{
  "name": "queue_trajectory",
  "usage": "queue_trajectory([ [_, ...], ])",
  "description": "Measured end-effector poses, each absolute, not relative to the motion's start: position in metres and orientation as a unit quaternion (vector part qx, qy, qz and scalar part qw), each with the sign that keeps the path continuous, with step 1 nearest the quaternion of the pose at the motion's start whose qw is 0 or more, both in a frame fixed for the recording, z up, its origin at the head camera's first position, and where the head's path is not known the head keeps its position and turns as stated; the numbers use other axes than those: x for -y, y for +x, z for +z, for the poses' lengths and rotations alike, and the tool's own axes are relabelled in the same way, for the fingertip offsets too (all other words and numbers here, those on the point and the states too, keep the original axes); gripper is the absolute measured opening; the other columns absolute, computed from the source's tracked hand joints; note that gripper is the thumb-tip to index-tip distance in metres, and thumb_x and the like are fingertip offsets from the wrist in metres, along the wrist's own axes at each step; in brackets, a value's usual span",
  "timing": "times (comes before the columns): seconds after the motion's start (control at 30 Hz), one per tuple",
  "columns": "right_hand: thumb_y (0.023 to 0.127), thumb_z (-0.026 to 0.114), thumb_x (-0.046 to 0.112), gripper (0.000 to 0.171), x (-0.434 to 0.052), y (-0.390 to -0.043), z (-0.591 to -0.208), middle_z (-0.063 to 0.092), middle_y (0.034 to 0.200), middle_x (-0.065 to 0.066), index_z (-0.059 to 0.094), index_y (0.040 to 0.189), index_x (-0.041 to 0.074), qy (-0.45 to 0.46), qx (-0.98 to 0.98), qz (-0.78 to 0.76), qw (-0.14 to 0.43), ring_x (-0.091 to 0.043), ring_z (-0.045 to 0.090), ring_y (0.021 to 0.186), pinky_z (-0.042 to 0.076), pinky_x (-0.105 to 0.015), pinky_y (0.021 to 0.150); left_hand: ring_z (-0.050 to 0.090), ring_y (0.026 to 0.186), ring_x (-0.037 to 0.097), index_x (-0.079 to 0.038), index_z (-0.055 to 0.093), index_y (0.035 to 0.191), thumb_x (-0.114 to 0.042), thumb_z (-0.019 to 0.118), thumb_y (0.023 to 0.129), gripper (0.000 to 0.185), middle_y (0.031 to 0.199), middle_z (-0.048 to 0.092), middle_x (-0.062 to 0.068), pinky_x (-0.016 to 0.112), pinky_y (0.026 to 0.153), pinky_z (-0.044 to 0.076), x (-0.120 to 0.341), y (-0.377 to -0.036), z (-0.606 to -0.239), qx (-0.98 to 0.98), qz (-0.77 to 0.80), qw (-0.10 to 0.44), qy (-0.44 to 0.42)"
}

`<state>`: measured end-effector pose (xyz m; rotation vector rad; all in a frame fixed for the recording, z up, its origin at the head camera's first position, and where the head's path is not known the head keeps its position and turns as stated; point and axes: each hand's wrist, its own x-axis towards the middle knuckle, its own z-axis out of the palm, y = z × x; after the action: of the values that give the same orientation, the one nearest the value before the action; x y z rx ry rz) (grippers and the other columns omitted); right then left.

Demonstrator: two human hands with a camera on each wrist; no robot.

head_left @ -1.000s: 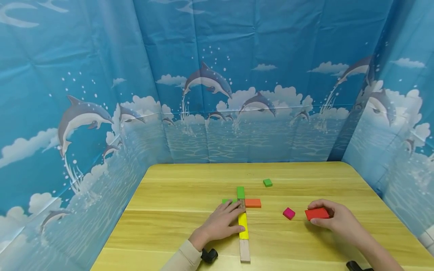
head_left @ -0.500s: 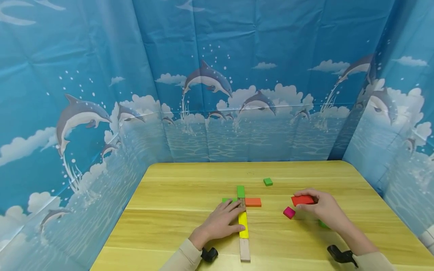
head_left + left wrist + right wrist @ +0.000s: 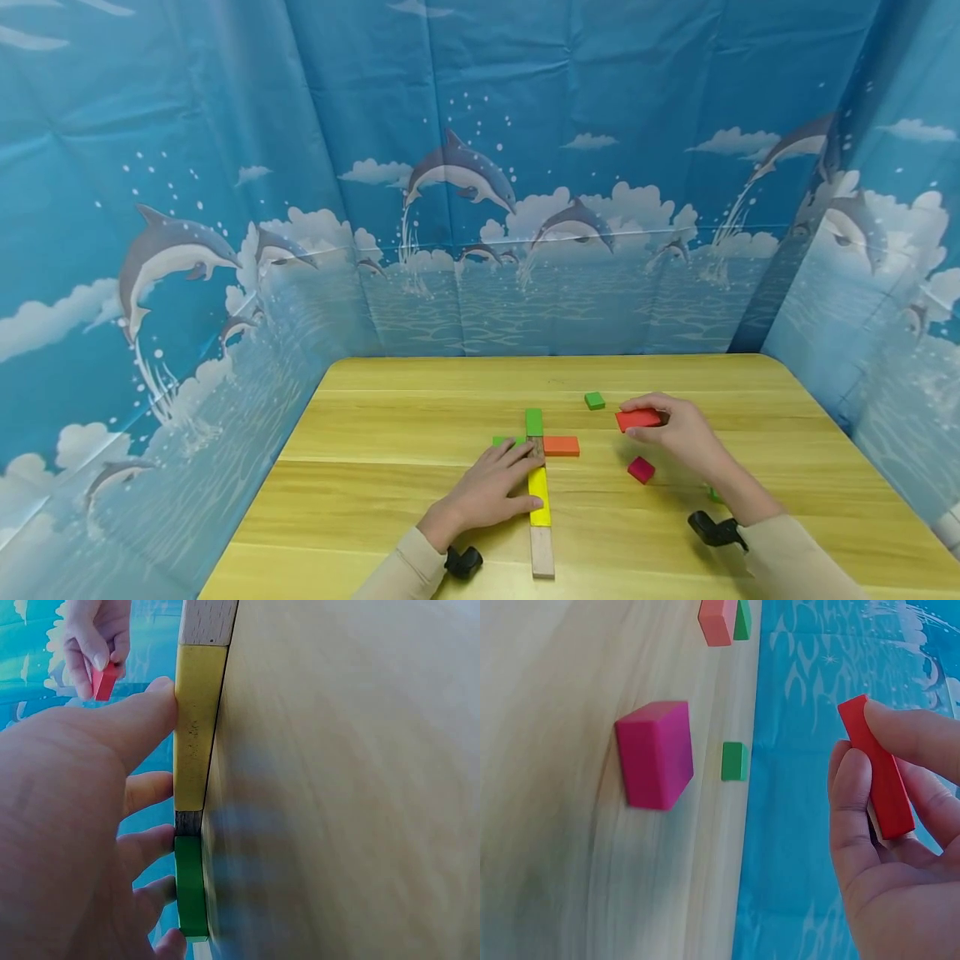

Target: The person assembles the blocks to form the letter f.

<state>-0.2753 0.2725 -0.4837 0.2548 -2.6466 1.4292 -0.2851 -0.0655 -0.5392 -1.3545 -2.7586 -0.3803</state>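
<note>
My left hand (image 3: 487,492) rests on a cross of flat wooden blocks, its fingers spread and touching the yellow block (image 3: 539,496), the dark brown block (image 3: 536,447) and the left green block (image 3: 504,441), which it partly hides. An orange block (image 3: 561,447) forms the right arm of the cross. At its far end lies another green block (image 3: 533,422); a pale wood block (image 3: 542,552) is at the near end. Raised above the table, my right hand (image 3: 682,435) pinches a red block (image 3: 885,776) between thumb and fingers.
A magenta block (image 3: 641,470) lies right of the cross, below the right hand. Farther back sits a small green block (image 3: 595,401). Another green block (image 3: 715,496) is mostly hidden by the right forearm. A dolphin-print curtain (image 3: 472,308) hangs behind the wooden table (image 3: 375,500).
My right hand has carried the red block left and away from me, past the magenta block, uncovering part of a green block. The left hand stays in place.
</note>
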Motion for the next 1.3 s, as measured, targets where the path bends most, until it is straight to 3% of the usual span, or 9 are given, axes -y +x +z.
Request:
queue_trajectory([
  [0.53,0.079,0.071,0.013,0.035,-0.252,-0.311,-0.484,0.054,0.115,-0.001,0.061,0.110,0.027,0.123,0.874,0.466,0.058,-0.024,0.053,0.094,0.050,-0.034,0.071,0.011,0.136,0.029,-0.029,0.023,0.145,-0.059,0.036,0.089,0.065,0.151,0.013,-0.001,0.051,0.106,0.017,0.059,-0.288,-0.537,0.895,-0.124,0.016,-0.429],
  [0.77,0.083,0.065,0.005,0.034,-0.239,-0.326,-0.479,0.053,0.117,-0.006,0.059,0.112,0.022,0.143,0.859,0.491,0.036,-0.027,0.052,0.095,0.050,-0.036,0.072,0.012,0.136,0.029,-0.029,0.023,0.145,-0.058,0.038,0.090,0.064,0.151,0.014,-0.001,0.051,0.105,0.018,0.056,-0.289,-0.533,0.897,-0.123,0.012,-0.425],
  [1.3,0.082,0.062,0.000,0.039,-0.214,-0.372,-0.496,0.054,0.117,-0.006,0.058,0.112,0.024,0.152,0.862,0.483,0.002,-0.025,0.051,0.094,0.048,-0.035,0.072,0.011,0.136,0.028,-0.030,0.025,0.144,-0.058,0.038,0.089,0.063,0.151,0.013,-0.003,0.051,0.105,0.018,0.051,-0.289,-0.531,0.902,-0.133,0.000,-0.411],
])
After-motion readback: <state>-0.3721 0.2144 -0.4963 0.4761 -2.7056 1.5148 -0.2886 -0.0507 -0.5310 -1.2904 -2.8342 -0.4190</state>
